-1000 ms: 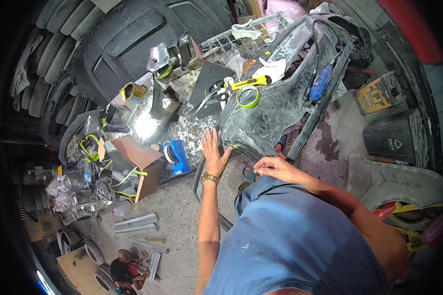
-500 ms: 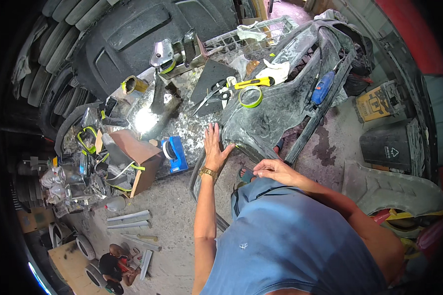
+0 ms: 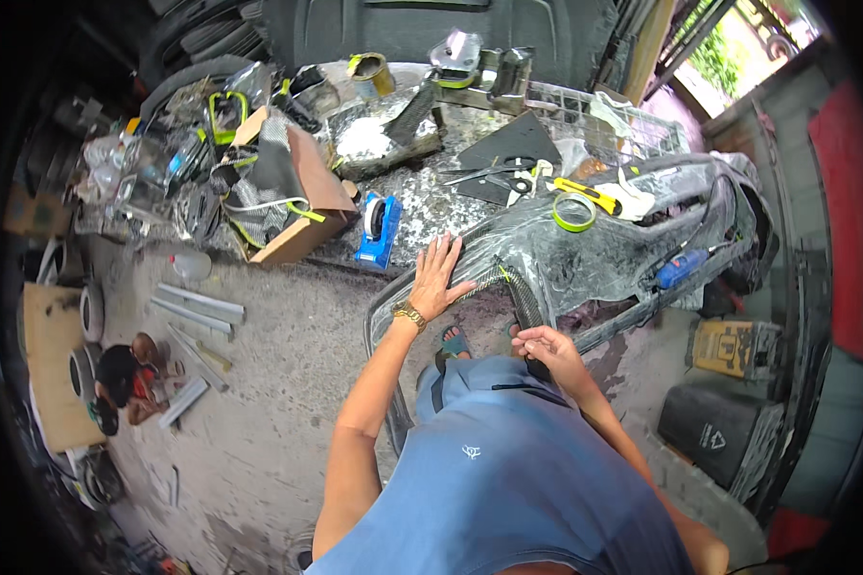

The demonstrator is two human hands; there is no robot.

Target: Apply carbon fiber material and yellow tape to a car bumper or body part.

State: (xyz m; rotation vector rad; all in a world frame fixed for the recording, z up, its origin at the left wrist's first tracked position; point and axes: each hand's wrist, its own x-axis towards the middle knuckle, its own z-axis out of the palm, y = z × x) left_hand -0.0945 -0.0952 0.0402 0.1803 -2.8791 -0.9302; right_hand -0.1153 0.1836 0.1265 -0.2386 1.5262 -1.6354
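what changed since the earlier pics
The camera view has turned, swinging the scene clockwise and bringing greenery in at upper right; nothing was visibly grasped or released. The left hand stays spread on the grey part, the right hand near its dark woven strip; the yellow cutter and green tape roll lie as before.

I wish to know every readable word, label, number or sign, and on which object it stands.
Black bin: white recycling sign; print beside it too small to read.
Yellow box: dark print, too blurred to read.
Blue shirt: small white emblem, no readable word.
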